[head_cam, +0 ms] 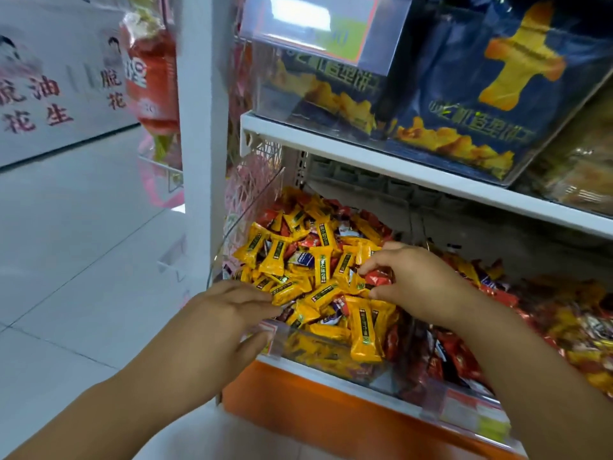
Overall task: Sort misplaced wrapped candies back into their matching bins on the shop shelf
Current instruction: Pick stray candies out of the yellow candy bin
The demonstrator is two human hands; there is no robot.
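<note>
Head view: fingers of the right hand pinch a red candy, those of the left hand lie straight on yellow candies; a hasty lift may spill neighbours from the bin.

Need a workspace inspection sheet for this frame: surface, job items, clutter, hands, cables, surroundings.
Surface: shelf with an orange front, carrying clear bins.
Job's things: left bin heaped with yellow candies; a stray blue-white candy lies among them; red candies heaped to its right.
Clutter: nothing seen beyond the mixed wrappers.
Grippers: right hand pinches a red candy over the left bin; left hand, fingers extended, touches a yellow piece at the bin's front.
Cables: nothing seen.
Surroundings: dark blue snack bags on the shelf above; white upright; tiled floor; printed cartons at left.
</note>
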